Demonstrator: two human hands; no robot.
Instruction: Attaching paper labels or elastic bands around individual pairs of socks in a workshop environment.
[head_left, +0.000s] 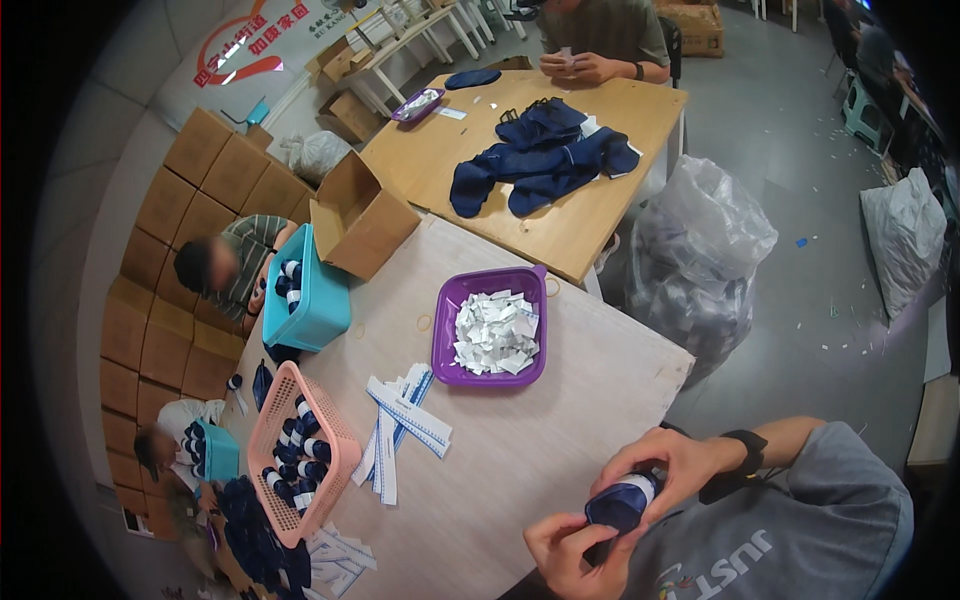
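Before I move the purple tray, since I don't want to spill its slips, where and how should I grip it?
I'd grip the purple tray by its rim, from the picture's left and right: it is open-topped, and its loose white slips could spill if tilted.

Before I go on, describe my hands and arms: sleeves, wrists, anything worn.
The left hand and right hand are both bare, with no gloves. A black band circles the right wrist. The right arm has a loose, short grey sleeve with no marking that I can see. The left wrist and sleeve cannot be made out here.
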